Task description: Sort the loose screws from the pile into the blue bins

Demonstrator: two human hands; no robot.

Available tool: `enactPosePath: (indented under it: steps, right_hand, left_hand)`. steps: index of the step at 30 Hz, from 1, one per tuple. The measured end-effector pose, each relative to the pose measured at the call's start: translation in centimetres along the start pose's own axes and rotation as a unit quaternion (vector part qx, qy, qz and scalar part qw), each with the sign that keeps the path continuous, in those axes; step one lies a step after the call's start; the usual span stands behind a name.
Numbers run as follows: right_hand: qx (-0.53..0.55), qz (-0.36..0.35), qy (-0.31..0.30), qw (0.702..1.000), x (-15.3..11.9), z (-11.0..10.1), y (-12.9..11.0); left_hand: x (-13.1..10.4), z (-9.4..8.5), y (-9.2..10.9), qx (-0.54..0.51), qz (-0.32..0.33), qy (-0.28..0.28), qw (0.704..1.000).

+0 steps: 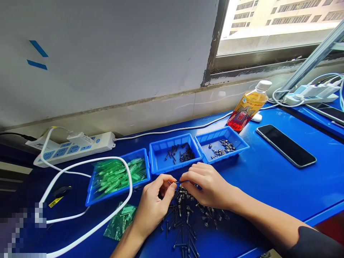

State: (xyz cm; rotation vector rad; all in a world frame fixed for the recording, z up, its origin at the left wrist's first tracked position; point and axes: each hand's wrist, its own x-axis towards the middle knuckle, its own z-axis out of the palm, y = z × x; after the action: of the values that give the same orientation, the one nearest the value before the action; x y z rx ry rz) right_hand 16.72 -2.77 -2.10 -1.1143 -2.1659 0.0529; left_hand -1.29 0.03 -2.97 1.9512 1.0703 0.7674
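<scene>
Head: left hand (156,201) faces right hand (205,183), both pinching a screw (177,182).

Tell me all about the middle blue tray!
The middle blue tray looks like shiny plastic: rectangular, open-topped, with low walls. It sits upright on the table between the green-filled tray and the right-hand tray. Dark screws lie inside, some scattered, others heaped rightward. The right hand is near its front edge; touching is unclear.

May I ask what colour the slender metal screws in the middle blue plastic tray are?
The screws are black, best seen in the head view.
</scene>
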Motion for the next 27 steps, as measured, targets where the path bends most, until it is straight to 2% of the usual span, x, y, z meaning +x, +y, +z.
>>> enactPosePath:
  steps: [27]
  right_hand:
    - [0.001,0.003,0.004,1.0,0.07,0.18,0.23]
  left_hand:
    - [-0.05,0.0,0.29,-0.009,-0.012,-0.004,1.0]
